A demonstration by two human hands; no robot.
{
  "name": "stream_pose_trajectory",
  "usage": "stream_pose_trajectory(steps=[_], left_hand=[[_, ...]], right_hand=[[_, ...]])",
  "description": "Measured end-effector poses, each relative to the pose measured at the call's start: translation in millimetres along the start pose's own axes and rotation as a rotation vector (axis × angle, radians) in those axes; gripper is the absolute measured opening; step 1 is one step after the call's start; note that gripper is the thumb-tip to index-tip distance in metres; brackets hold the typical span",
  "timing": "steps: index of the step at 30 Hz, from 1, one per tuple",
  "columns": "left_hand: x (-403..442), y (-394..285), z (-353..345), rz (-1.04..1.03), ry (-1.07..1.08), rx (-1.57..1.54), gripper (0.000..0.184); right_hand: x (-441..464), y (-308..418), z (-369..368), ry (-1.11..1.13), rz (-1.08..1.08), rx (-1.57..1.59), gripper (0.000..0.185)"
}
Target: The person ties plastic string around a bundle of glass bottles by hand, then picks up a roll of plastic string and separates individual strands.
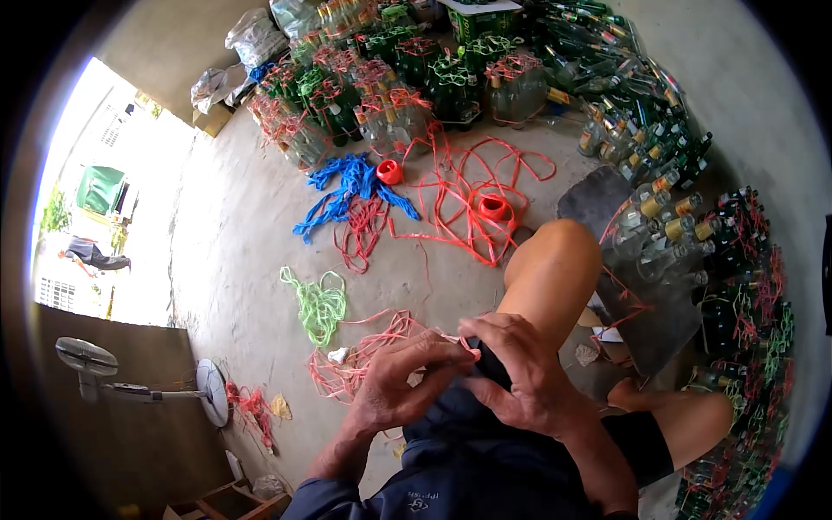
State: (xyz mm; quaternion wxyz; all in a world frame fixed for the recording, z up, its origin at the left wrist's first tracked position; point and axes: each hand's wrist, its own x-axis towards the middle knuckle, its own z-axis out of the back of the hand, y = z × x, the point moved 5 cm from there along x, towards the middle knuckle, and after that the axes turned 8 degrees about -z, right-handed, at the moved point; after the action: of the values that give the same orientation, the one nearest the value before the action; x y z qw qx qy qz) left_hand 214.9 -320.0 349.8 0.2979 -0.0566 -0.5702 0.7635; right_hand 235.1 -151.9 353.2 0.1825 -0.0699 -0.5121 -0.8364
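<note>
In front of my lap, my left hand [406, 380] is closed, thumb and fingers pinched together. My right hand [527, 374] is curled close beside it, its fingertips on a short bit of pink plastic twine [471, 348]. The twine runs between both hands, though much of it is hidden by the fingers. Below and left of my hands, a loose pile of pink twine [331, 371] lies on the floor. A tangle of light green twine [316, 305] rests just beyond that pile.
Farther out lie blue strips [347, 192], a red twine roll [493, 206] with loose loops, and a smaller red roll [389, 172]. Bundled bottles [394, 117] stand at the back. More bottles [667, 227] crowd the right side near a dark board [646, 316]. A fan [211, 392] is at left.
</note>
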Motion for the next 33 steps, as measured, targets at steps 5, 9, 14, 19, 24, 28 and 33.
stream_pose_trajectory(steps=[5,9,14,19,24,28,33], left_hand=[[1,18,20,0.039,0.001,0.04,0.02],[0,42,41,0.113,-0.027,0.068,0.013],[-4,82,74,0.125,-0.206,0.224,0.02],[-20,123,95,0.239,-0.249,0.21,0.026],[-37,157,117,0.289,-0.272,0.223,0.031],[-52,177,129,0.326,-0.302,0.212,0.039],[-74,208,137,0.382,-0.323,0.185,0.041]], right_hand=[[-8,-28,-22,0.101,-0.347,0.334,0.015],[-13,-41,16,0.029,-0.566,0.661,0.025],[-16,-51,50,-0.244,-0.603,1.215,0.034],[-26,-59,82,-0.308,-0.504,1.483,0.033],[-39,-57,115,-0.28,-0.36,1.512,0.038],[-58,-54,145,-0.315,-0.283,1.538,0.034],[-94,-49,195,-0.473,-0.164,1.482,0.027]])
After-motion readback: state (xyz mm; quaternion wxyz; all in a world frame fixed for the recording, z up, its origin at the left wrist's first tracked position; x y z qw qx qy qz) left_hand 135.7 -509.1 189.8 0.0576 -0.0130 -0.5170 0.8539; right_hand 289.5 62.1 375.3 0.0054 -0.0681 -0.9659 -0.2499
